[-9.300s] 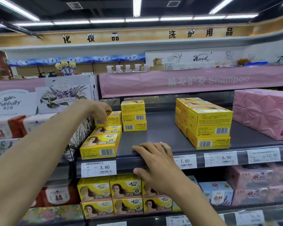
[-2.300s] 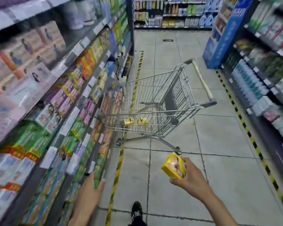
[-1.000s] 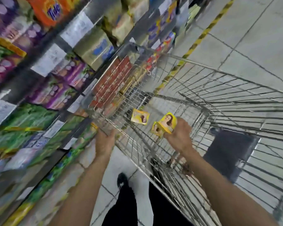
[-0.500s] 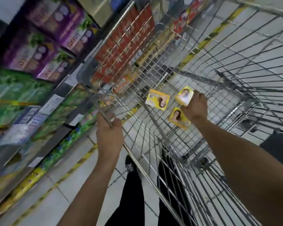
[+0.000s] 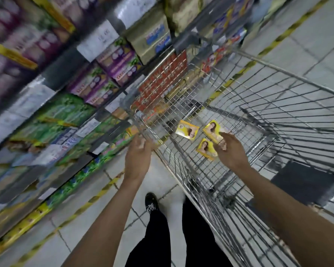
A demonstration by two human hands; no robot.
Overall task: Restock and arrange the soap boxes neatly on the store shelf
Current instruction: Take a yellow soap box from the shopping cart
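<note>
Soap boxes (image 5: 187,130), three yellow ones, are seen lying flat inside the cart (image 5: 193,170), just beyond the right hand's (image 5: 229,151) slackened fingers, which grasp nothing. The left hand (image 5: 138,153) is placed at the cart rim; whether its fingers clasp the wire cannot be told.

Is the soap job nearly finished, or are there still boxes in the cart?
Not finished. The soap shelf is out of view, so nothing shows as done. In hand: the left hand holds the shopping cart rim, and the right hand reaches, open, over three yellow soap boxes lying in it. Left: pick them up and arrange them on the shelf.
</note>
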